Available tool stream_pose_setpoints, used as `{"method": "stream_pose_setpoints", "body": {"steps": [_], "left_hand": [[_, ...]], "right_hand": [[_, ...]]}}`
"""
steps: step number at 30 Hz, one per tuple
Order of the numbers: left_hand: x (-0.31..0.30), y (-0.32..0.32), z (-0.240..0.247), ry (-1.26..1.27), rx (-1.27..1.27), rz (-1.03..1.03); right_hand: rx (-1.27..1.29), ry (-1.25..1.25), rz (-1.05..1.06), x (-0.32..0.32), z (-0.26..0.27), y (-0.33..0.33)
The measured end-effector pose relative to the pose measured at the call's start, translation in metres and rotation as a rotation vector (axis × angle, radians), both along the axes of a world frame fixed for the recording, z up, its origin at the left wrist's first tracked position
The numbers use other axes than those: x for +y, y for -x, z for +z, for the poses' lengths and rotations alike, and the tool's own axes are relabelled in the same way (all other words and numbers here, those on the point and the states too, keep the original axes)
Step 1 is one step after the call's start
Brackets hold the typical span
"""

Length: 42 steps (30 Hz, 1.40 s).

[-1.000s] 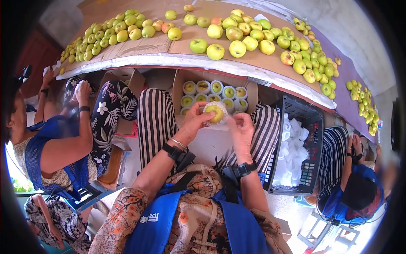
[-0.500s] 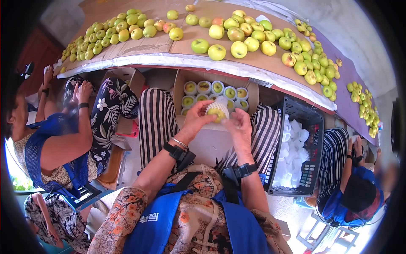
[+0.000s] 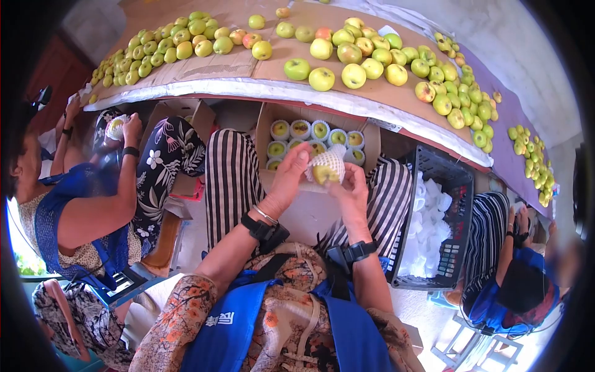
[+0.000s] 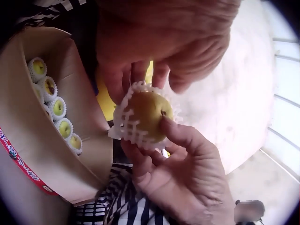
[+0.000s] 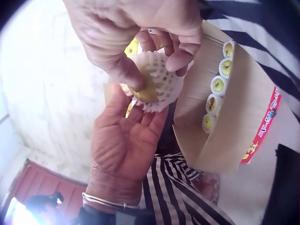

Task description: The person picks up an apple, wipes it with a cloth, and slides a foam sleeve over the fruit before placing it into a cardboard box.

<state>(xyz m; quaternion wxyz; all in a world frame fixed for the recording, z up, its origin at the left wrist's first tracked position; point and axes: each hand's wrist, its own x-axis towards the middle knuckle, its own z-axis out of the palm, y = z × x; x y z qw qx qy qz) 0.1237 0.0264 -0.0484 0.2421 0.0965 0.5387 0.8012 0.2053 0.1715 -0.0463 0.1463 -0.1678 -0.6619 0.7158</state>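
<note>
A yellow-green apple (image 3: 323, 174) sits in a white foam net sleeve (image 3: 335, 160), with its stem end bare in the left wrist view. My right hand (image 3: 352, 193) holds the wrapped apple, thumb on the bare skin near the stem and fingers around the net. On the other side my left hand (image 3: 287, 180) has its palm turned toward the apple; its fingers (image 5: 146, 120) reach straight behind the net in the right wrist view. Beyond both hands, an open cardboard box (image 3: 263, 131) contains several netted apples (image 3: 301, 129) in rows.
A black plastic crate (image 3: 463, 214) of white foam sleeves (image 3: 427, 229) stands by my right knee. Ahead, a cardboard-covered table (image 3: 273, 59) bears piles of loose apples (image 3: 353, 75). People sit close on both sides, one person (image 3: 93, 211) holding a netted apple at left.
The apple turned in my hands, its net now drawn over more of it, and shifted slightly right. My left hand went from gripping it to straighter fingers; my right hand took hold.
</note>
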Motion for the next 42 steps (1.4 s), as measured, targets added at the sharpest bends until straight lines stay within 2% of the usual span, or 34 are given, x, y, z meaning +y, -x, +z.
{"method": "stream_pose_setpoints", "body": {"steps": [2, 3, 5, 9, 12, 14, 15, 17, 21, 24, 27, 29, 33, 39, 42], "left_hand": [[-0.002, 0.0, 0.01, -0.25, -0.334, -0.129], [-0.003, 0.001, 0.007, -0.304, -0.401, -0.205], [-0.003, 0.0, -0.003, -0.41, -0.535, -0.362], [0.002, 0.0, -0.012, -0.251, -0.361, -0.205], [0.006, -0.001, -0.025, -0.024, -0.14, -0.098], [0.005, 0.004, -0.048, 0.216, 0.07, -0.071], [0.004, 0.003, -0.042, 0.266, 0.124, -0.06], [0.005, -0.005, -0.021, 0.363, 0.235, -0.043], [0.015, -0.012, -0.017, 0.072, 0.034, -0.093], [0.015, -0.011, -0.01, -0.121, -0.144, -0.091], [0.015, -0.006, -0.006, -0.331, -0.344, -0.131], [0.015, -0.008, -0.012, -0.484, -0.476, -0.185], [0.01, -0.01, -0.003, -0.444, -0.555, -0.184], [0.01, -0.012, 0.001, -0.286, -0.418, -0.127], [0.013, -0.013, 0.004, -0.325, -0.394, -0.093]], "right_hand": [[0.058, 0.004, 0.051, -0.006, 0.008, -0.001], [0.084, 0.007, 0.079, -0.009, 0.013, -0.001], [0.051, -0.168, 0.079, -0.011, 0.014, -0.002], [-0.015, -0.548, 0.084, -0.005, -0.001, -0.004], [-0.053, -0.253, 0.166, -0.004, -0.005, -0.003], [-0.049, 0.107, 0.199, -0.006, 0.003, -0.003], [-0.045, 0.287, 0.212, -0.007, 0.005, -0.002], [-0.065, 0.267, 0.181, -0.008, 0.004, -0.002], [-0.185, 0.248, 0.121, -0.006, 0.009, -0.004], [-0.178, 0.392, 0.091, -0.001, 0.01, -0.006], [0.012, 0.373, 0.15, -0.008, 0.004, -0.003], [0.044, 0.162, 0.175, -0.009, -0.004, 0.001], [-0.074, -0.27, 0.267, -0.007, 0.005, -0.002], [-0.146, -0.234, 0.293, -0.005, 0.003, -0.005], [-0.043, -0.378, 0.284, 0.0, -0.005, -0.003]]}}
